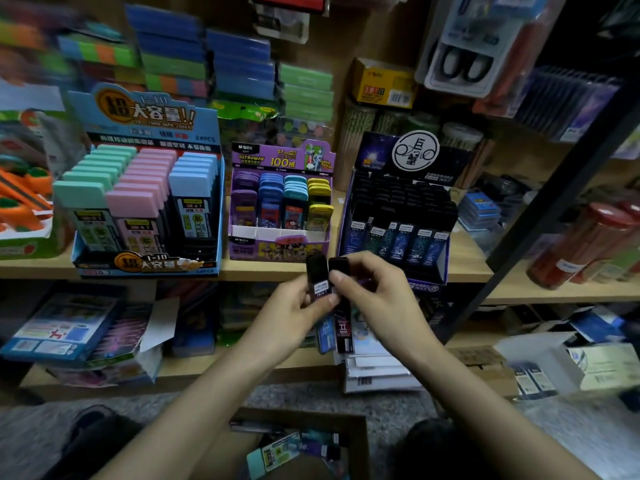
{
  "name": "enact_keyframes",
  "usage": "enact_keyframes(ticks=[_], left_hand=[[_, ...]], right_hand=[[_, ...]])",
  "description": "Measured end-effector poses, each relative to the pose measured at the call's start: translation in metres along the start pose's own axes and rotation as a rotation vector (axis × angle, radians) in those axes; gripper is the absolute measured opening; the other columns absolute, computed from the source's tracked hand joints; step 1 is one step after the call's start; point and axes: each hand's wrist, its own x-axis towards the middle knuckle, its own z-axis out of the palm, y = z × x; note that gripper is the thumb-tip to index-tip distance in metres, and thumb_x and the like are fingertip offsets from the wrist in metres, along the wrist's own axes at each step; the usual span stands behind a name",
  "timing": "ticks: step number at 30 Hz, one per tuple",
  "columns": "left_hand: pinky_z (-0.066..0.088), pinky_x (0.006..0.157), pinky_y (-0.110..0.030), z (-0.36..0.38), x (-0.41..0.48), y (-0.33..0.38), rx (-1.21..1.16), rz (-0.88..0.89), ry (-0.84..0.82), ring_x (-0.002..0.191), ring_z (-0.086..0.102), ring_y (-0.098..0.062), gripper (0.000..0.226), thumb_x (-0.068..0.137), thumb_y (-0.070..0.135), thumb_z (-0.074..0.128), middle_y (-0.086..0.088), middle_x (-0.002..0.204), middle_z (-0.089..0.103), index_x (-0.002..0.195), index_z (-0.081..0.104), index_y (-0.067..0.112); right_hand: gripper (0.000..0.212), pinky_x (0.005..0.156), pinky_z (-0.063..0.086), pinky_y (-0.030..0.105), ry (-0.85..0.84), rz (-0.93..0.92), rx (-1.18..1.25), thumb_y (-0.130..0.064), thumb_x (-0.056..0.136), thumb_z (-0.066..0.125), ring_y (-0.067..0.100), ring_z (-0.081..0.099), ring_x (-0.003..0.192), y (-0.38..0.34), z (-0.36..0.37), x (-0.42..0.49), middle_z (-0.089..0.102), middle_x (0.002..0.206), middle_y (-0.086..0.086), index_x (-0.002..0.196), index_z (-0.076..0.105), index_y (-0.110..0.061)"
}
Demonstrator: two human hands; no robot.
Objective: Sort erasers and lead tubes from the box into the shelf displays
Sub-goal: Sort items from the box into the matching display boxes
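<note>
Hands: both are raised in front of the edge of the wooden shelf (467, 261), between the purple display and the dark blue display.
Left grip (291, 308): the thumb and fingers pinch the first lead tube (320, 287) across its white label, just below the black cap.
Right grip (377, 299): the fingers are curled; thumb and forefinger pinch the second lead tube (343, 327) close under its black cap.
Tube orientation: both are upright, caps up, side by side and touching. Their lower ends hang below the hands, in front of the lower shelf (242, 365).
Dark blue display (398, 216): stands on the shelf, right of centre. It holds rows of black-capped tubes, and a round white sign tops its backboard.
Purple display (280, 202): stands at centre, with four columns of small cases in purple, blue, teal and yellow.
Blue display (145, 202): stands at left, with three columns of tubes capped green, pink and blue.
Cardboard box (356, 441): sits open on the floor (311, 393), between the forearms. It holds mixed tubes, one with a teal cap; the rest is too blurred to identify.
Lower shelf contents: flat packs and stacked booklets, blurred.
</note>
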Motion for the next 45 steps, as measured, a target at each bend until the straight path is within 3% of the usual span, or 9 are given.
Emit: enact_keyframes(ticks=[6,13,18,26,30,35,39,42,45], left_hand=[[0.056,0.08,-0.028,0.005,0.007,0.005,-0.101,-0.013,-0.067,0.094,0.069,-0.014,0.029,0.089,0.012,0.055,-0.003,0.098,0.073,0.115,0.051,0.022],[0.056,0.07,-0.021,-0.009,0.014,0.01,-0.143,0.025,0.096,0.083,0.071,-0.013,0.017,0.09,0.007,0.053,-0.004,0.09,0.075,0.104,0.055,0.015],[0.053,0.067,-0.015,-0.013,0.017,0.003,-0.104,0.038,0.192,0.08,0.071,-0.014,0.013,0.086,0.006,0.059,-0.009,0.09,0.073,0.099,0.062,0.01],[0.055,0.072,-0.019,-0.008,0.015,-0.002,-0.086,0.033,0.147,0.081,0.071,-0.013,0.02,0.074,0.022,0.064,-0.003,0.088,0.074,0.094,0.062,0.018],[0.053,0.069,-0.016,-0.007,0.014,-0.004,-0.092,0.041,0.141,0.078,0.071,-0.014,0.013,0.081,0.007,0.062,-0.004,0.084,0.074,0.093,0.062,0.012],[0.054,0.071,-0.017,-0.006,0.015,-0.005,-0.078,0.037,0.142,0.079,0.071,-0.013,0.012,0.082,0.006,0.062,-0.002,0.084,0.074,0.092,0.062,0.014],[0.054,0.069,-0.018,-0.001,0.014,-0.004,-0.098,0.035,0.135,0.079,0.071,-0.016,0.013,0.082,0.006,0.063,-0.003,0.084,0.074,0.093,0.063,0.013],[0.054,0.066,-0.018,0.006,0.013,0.001,-0.11,0.037,0.062,0.078,0.072,-0.016,0.018,0.077,0.013,0.065,-0.003,0.087,0.074,0.095,0.063,0.012],[0.055,0.07,-0.019,0.017,0.018,0.009,-0.115,0.056,-0.022,0.08,0.071,-0.016,0.024,0.072,0.018,0.064,-0.002,0.088,0.075,0.095,0.064,0.012]], right_hand=[[0.004,0.061,0.048,0.016,0.008,0.001,0.031,-0.014,0.087,0.064,0.004,0.059,0.068,-0.007,-0.031,0.007,0.065,0.076,0.001,0.086,0.066,-0.017],[0.011,0.073,0.051,0.019,0.405,-0.069,0.082,-0.013,0.082,0.07,0.012,0.066,0.081,-0.007,-0.096,0.041,0.067,0.082,0.0,0.089,0.065,-0.02],[0.017,0.068,0.047,0.008,0.329,-0.093,-0.123,-0.006,0.079,0.072,-0.011,0.058,0.064,0.007,-0.094,0.049,0.062,0.076,-0.008,0.095,0.066,-0.011],[0.018,0.071,0.048,0.01,0.225,-0.134,-0.146,-0.007,0.079,0.072,-0.004,0.059,0.071,0.009,-0.089,0.052,0.066,0.079,-0.006,0.093,0.066,-0.016],[0.021,0.068,0.042,0.006,0.28,-0.154,-0.283,-0.011,0.082,0.071,-0.006,0.055,0.072,0.02,-0.081,0.059,0.061,0.081,-0.008,0.101,0.063,-0.016],[0.019,0.075,0.049,0.028,0.362,-0.267,-0.567,-0.014,0.084,0.069,0.02,0.06,0.084,0.027,-0.069,0.062,0.059,0.095,0.005,0.1,0.061,-0.006],[0.026,0.079,0.049,0.044,0.364,-0.231,-0.666,-0.015,0.086,0.066,0.024,0.054,0.094,0.02,-0.07,0.059,0.051,0.107,0.011,0.11,0.064,-0.007],[0.029,0.087,0.046,0.03,0.39,-0.243,-0.611,-0.015,0.089,0.062,0.018,0.051,0.1,0.01,-0.076,0.043,0.049,0.109,0.008,0.118,0.06,-0.009],[0.016,0.074,0.042,0.012,0.215,-0.156,-0.258,-0.019,0.092,0.058,0.004,0.057,0.087,-0.007,-0.077,0.023,0.063,0.097,0.003,0.105,0.065,-0.014]])
